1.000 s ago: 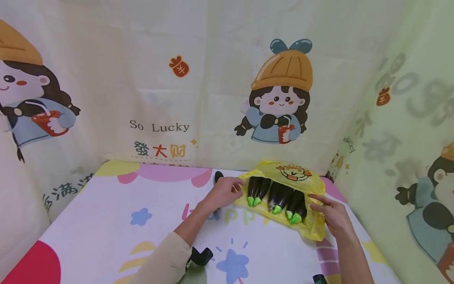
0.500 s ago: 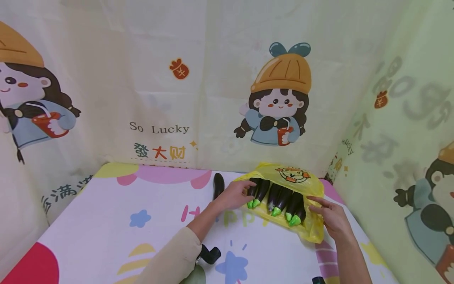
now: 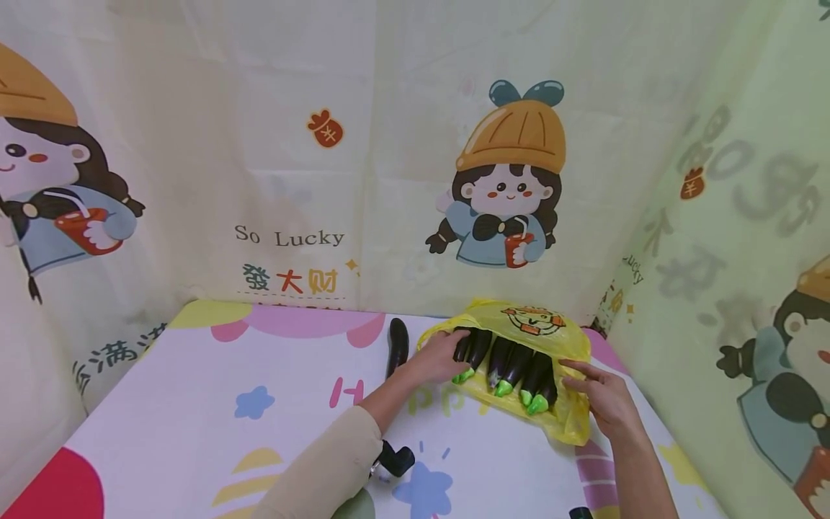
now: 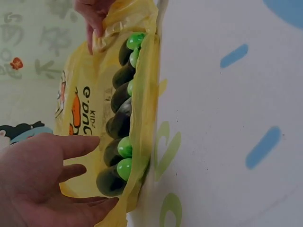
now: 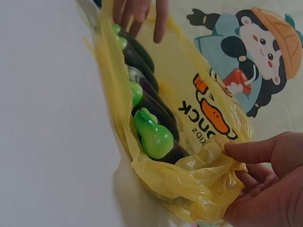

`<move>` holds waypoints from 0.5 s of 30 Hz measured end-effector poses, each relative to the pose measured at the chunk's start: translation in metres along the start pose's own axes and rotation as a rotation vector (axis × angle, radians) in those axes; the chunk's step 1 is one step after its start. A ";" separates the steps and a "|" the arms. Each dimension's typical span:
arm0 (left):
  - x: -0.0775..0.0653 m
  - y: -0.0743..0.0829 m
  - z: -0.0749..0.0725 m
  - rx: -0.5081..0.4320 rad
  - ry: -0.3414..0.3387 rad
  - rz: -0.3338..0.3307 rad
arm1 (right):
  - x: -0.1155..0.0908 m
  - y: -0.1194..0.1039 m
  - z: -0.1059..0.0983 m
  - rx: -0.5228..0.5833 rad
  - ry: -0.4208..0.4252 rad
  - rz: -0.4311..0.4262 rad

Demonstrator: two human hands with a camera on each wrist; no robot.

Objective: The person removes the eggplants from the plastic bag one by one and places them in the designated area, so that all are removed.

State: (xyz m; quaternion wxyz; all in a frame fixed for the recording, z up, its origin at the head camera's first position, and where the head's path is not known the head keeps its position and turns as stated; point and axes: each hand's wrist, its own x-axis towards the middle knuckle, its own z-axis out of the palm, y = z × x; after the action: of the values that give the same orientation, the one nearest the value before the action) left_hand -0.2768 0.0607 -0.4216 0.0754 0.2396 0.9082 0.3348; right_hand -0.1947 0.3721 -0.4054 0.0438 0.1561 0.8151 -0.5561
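Note:
A yellow plastic bag (image 3: 570,422) lies on its side at the back right of the table, its mouth toward me. Inside, several dark purple eggplants (image 3: 510,362) lie side by side, green caps facing out. My left hand (image 3: 441,358) reaches into the left end of the mouth, over the leftmost eggplants. In the left wrist view its fingers (image 4: 81,147) are spread and extended, thumb apart from them. At the right end, my right hand (image 3: 606,396) holds the bag's side, with crumpled plastic between thumb and fingers in the right wrist view.
Another dark eggplant (image 3: 398,342) lies left of the bag, its near end hidden behind my left forearm. A black angled piece (image 3: 397,460) shows beside my left sleeve. A printed cloth (image 3: 292,144) hangs behind the table (image 3: 194,382) and along its sides.
My left hand has moved right, from the bag's left edge into its mouth, uncovering more of the lone eggplant. The right hand stays at the bag's right side.

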 end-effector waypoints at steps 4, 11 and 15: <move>0.008 0.001 0.005 0.030 0.005 -0.037 | 0.001 0.000 0.000 0.016 -0.001 -0.003; 0.020 0.003 0.011 0.028 0.007 -0.081 | 0.001 0.000 0.001 0.008 0.007 -0.022; 0.024 0.004 0.015 0.021 0.032 -0.085 | -0.001 0.001 0.001 -0.001 0.011 -0.025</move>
State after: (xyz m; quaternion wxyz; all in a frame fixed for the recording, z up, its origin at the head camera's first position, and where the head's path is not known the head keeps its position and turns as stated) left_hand -0.2919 0.0842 -0.4301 0.0725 0.1961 0.9221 0.3258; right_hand -0.1939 0.3710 -0.4061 0.0324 0.1489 0.8174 -0.5555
